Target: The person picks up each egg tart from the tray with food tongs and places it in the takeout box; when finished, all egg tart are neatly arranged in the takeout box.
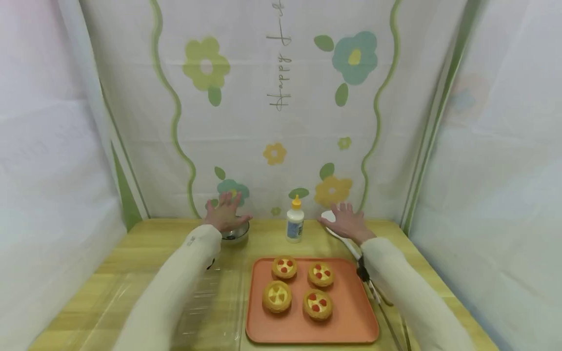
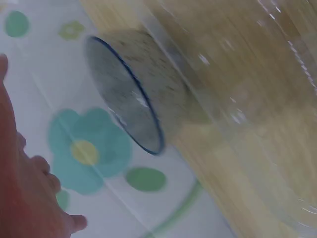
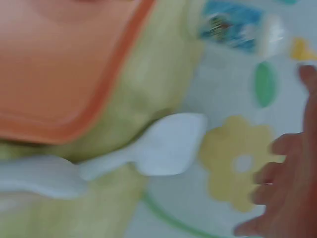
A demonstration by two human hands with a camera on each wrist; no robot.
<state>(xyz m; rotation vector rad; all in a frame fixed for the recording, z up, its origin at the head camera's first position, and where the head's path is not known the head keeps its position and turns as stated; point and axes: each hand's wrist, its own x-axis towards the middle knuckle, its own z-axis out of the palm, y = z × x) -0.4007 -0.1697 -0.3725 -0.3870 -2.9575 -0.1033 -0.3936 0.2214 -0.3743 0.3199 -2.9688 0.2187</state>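
My left hand [image 1: 225, 213] is spread, palm down, above a bowl [image 1: 236, 235] at the table's back edge. Its fingers are straight and grip nothing. In the left wrist view the bowl [image 2: 141, 89] shows a blue rim, apart from the hand [image 2: 29, 178]. My right hand [image 1: 346, 224] is also spread, over a white spatula [image 1: 349, 245]. The spatula's flat head [image 3: 171, 144] lies apart from the fingers in the right wrist view. Between the hands stands an upright white squeeze bottle [image 1: 295, 226] with a yellow nozzle and blue label.
An orange tray [image 1: 351, 321] lies front centre with several tarts [image 1: 318, 305] on it, most topped with red pieces. Left of it is a clear plastic container [image 1: 206, 307], partly under my left sleeve. Dark thin rods [image 1: 391, 324] lie beside my right forearm. A flowered curtain [image 1: 281, 126] hangs behind.
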